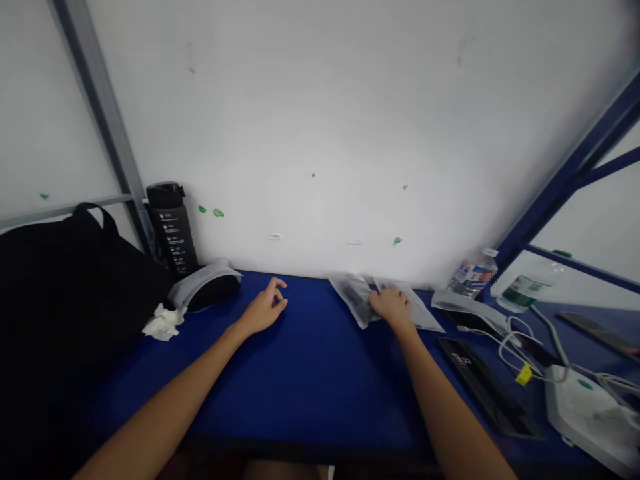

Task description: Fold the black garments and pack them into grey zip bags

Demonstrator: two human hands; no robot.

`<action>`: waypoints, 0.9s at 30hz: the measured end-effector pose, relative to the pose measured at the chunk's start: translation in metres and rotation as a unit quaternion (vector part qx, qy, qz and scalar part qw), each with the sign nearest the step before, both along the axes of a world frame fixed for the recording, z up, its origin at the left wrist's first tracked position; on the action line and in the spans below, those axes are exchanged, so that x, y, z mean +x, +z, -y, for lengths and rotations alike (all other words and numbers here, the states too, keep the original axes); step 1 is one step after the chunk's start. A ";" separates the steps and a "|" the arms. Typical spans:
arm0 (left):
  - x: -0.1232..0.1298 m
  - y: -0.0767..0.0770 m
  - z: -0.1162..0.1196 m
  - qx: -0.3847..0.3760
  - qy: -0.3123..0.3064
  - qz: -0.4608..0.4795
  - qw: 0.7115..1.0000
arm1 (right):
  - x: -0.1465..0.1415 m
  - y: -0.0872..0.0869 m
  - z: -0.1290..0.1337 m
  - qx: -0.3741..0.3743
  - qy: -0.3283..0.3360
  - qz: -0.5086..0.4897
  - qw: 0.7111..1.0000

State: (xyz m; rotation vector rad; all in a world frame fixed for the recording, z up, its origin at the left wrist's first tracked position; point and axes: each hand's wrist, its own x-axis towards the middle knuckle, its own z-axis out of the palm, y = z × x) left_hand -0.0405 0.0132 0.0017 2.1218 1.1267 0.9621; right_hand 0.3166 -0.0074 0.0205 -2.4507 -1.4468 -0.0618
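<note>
Clear plastic bags (353, 298), two of them, lie on the far half of the blue worktop (300, 393), near the wall and right of centre. Dark contents, too blurred to identify. Right hand (393, 305) sits palm-down where the bags meet, fingers over the plastic; can't tell if it's gripping or just resting. Left hand (265, 308) is empty, on the worktop left of the bags and well apart from them, fingers loosely curled and thumb near the index finger.

Right side, near: black tablet (483, 387) lying flat, white cable (515, 350) with a yellow tag (524, 375), white plastic box (585, 417) at the worktop edge. Beyond those: another clear bag (467, 308) over a dark flat item, clear water bottle (473, 275) lying on its side, second bottle with a green label (523, 292), phone (600, 333) on a blue surface further right.

Left side: large black bag (65, 300), crumpled tissue (163, 323) just beside it, grey-and-black padded item (205, 285), type unclear. Black measured drinking bottle (173, 230) stands upright against the wall.

Farthest: white wall (350, 133) with green marks (211, 212), blue steel frame (565, 180) on the right.
</note>
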 end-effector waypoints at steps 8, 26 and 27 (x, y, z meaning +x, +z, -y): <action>0.000 0.000 0.000 0.000 0.002 -0.004 1.000 | 0.004 0.010 0.006 0.072 -0.020 0.038 0.997; 0.004 0.003 0.006 0.028 0.020 -0.006 0.999 | 0.027 0.013 0.007 0.314 0.055 0.000 0.948; 0.005 0.003 0.007 0.042 0.032 0.005 0.999 | 0.018 0.018 0.008 0.345 0.081 0.006 0.935</action>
